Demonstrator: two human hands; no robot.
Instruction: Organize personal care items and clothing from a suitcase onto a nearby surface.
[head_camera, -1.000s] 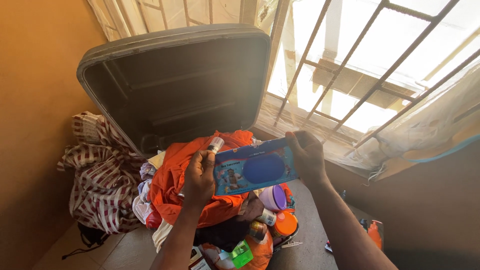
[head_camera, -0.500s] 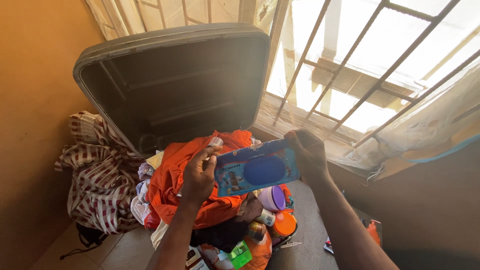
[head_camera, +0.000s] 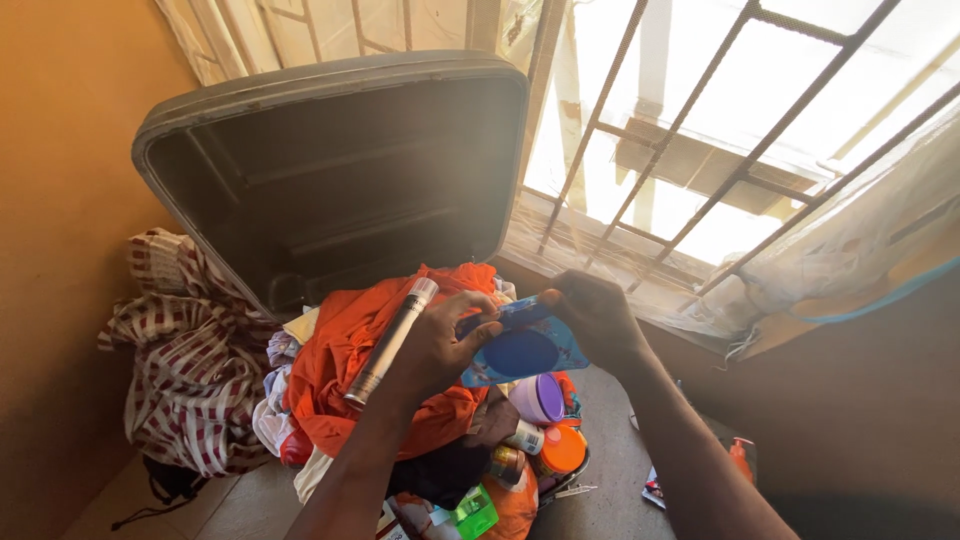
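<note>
Pack: a soft blue wipes pack (head_camera: 520, 350) with a round dark-blue lid, held up between both hands over the heap of clothes, long axis running left to right.
Left hand (head_camera: 440, 345): grip clenched on the pack's left end, with a slim silver tube (head_camera: 392, 340) pinned in the same fist, slanting up toward the bin.
Right hand (head_camera: 595, 320): grasping the pack's right end from above, about as near as the left.
Below: crumpled orange cloth (head_camera: 340, 370), a purple cap (head_camera: 540, 398), an orange lid (head_camera: 563, 448).
Behind: a hard grey bin (head_camera: 330, 170), tipped open against the window bars.
</note>
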